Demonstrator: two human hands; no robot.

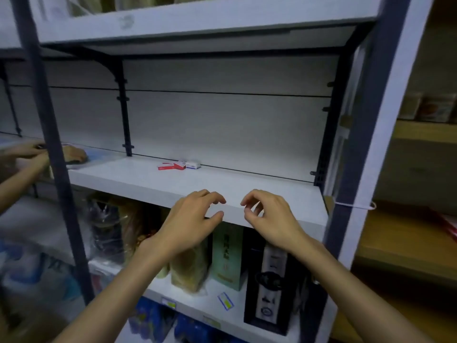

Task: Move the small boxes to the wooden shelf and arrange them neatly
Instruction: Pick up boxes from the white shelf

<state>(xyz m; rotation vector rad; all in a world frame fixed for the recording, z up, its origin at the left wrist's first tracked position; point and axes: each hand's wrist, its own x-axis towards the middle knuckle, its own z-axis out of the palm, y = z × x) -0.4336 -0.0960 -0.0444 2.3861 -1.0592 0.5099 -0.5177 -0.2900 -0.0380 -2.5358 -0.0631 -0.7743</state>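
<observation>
Three small boxes lie at the back of the white middle shelf (247,191): two red-and-white ones (171,166) lying askew and a blue-and-white one (193,164) just to their right. My left hand (193,219) and my right hand (268,214) hover side by side over the shelf's front edge, well short of the boxes. Both hands have loosely curled fingers and hold nothing. A wooden shelf unit (405,238) stands to the right, beyond the white upright.
Below the middle shelf stand bagged goods (190,266), a green carton (228,256) and a black-and-white carton (269,290). Another person's hands (32,154) work at the neighbouring bay on the left. Dark metal uprights (49,134) frame the bay. Packets (430,107) sit on the wooden shelving.
</observation>
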